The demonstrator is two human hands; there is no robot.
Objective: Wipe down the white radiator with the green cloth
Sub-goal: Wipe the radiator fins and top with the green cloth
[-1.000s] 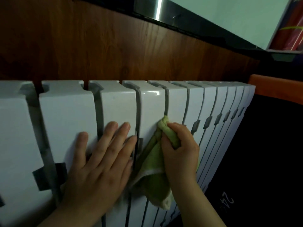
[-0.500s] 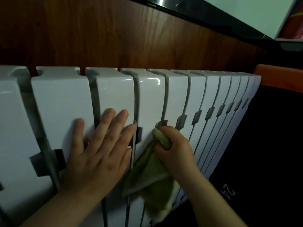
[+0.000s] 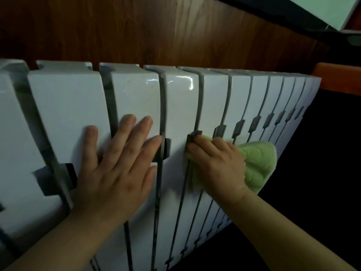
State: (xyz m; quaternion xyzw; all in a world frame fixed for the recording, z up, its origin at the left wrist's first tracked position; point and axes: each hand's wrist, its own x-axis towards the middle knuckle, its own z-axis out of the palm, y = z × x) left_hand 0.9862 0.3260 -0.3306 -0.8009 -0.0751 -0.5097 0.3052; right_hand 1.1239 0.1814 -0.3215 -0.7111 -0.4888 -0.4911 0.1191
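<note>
Against the front of the radiator (image 3: 136, 98), at about mid-height, both hands are making contact. The left hand (image 3: 115, 173) is lying flat on the broad white sections toward the radiator's left, its fingers (image 3: 127, 124) straight and spread wide and its palm pressing on the metal. The thumb is resting on one section, and the index and middle fingers are stretching across the dark gap onto the next. The ring fingertip is reaching the edge of the gap after that. This hand is holding nothing. The right hand (image 3: 216, 165) is sitting just to the right, with one bare section showing between the two hands. It is gripping the cloth (image 3: 257, 163), with the fingers curled tightly over a bunched fold and the knuckles facing outward. It is pressing that fold onto the radiator beside a small grey bracket in a gap. Most of the green cloth is fanning out from under this hand toward the radiator's right end, lying over the narrower sections, and a strip is showing below the palm. Brown wood panelling (image 3: 136, 30) is rising behind the radiator's top, and an orange edge (image 3: 336, 79) is showing past its right end.
</note>
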